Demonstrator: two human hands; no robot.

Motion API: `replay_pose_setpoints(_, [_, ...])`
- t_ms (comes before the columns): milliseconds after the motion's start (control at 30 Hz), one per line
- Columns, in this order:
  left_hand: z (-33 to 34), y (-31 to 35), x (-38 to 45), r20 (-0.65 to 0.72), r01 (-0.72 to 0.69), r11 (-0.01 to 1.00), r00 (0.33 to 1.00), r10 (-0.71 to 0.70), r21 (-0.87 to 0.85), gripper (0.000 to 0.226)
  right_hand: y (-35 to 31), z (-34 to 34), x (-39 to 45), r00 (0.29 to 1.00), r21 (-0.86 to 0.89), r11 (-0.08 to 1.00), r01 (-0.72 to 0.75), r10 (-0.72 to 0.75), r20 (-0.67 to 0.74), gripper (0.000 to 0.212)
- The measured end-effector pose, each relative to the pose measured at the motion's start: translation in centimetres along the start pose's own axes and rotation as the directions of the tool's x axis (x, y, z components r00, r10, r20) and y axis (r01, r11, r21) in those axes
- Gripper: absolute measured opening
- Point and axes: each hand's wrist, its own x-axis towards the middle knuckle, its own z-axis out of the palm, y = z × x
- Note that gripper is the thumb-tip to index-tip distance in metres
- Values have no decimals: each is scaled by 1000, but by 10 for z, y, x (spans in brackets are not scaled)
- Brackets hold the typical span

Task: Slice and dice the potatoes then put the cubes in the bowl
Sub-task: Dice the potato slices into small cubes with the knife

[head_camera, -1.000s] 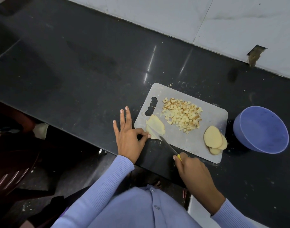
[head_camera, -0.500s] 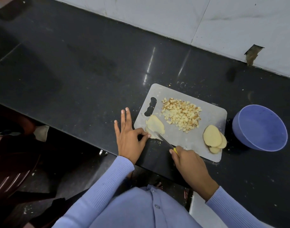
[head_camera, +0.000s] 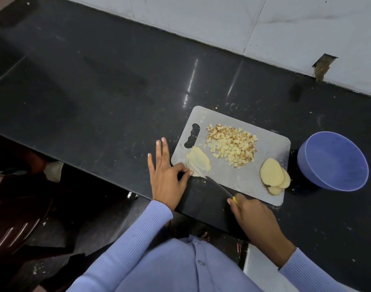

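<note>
sleeves (head_camera: 138,239): light blue ribbed knit, long, snug cuffs at wrists
shirt (head_camera: 180,268): matching light blue, button placket, small grey buttons
hands: bare

The left hand (head_camera: 166,178) pinches with thumb and first finger, 3 fingers straight, left of the knife (head_camera: 219,187). The right hand (head_camera: 251,217) grips it.

Open dark counter (head_camera: 96,85) is stretching across the frame's upper left, while the cube pile (head_camera: 231,145) and stacked slices (head_camera: 273,172) are crowding the cutting board (head_camera: 239,178).
</note>
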Motion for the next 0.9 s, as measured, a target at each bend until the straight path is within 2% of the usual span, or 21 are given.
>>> replay_pose_setpoints(167, [2, -1, -2, 1, -25, 1000, 1000, 25, -10, 20, 7, -4, 0, 999, 25, 999, -34, 33, 18, 34])
replay_pose_setpoints(467, [5, -4, 3, 31, -79, 994, 996, 81, -75, 20, -12, -4, 8, 999, 108, 994, 9, -5, -34, 36])
replay_pose_setpoints(600, [7, -7, 13, 86, -98, 987, 990, 110, -128, 21, -2, -7, 9, 992, 223, 975, -25, 52, -116, 35])
replay_pose_setpoints(667, [5, -14, 24, 147, -156, 971, 972, 183, -179, 24, 2, -8, 11, 982, 293, 955, -34, 87, -170, 36])
replay_pose_setpoints(733, [-2, -18, 42, 296, -239, 934, 902, 315, -265, 45, 5, -9, 14, 971, 355, 933, -55, 132, -199, 37])
replay_pose_setpoints(800, [-8, -21, 62, 461, -319, 902, 779, 425, -292, 62, 4, -8, 16, 962, 414, 907, -76, 176, -208, 38])
replay_pose_setpoints(900, [-6, -20, 85, 605, -448, 851, 607, 515, -274, 63, 1, -7, 16, 950, 470, 877, -100, 225, -217, 39])
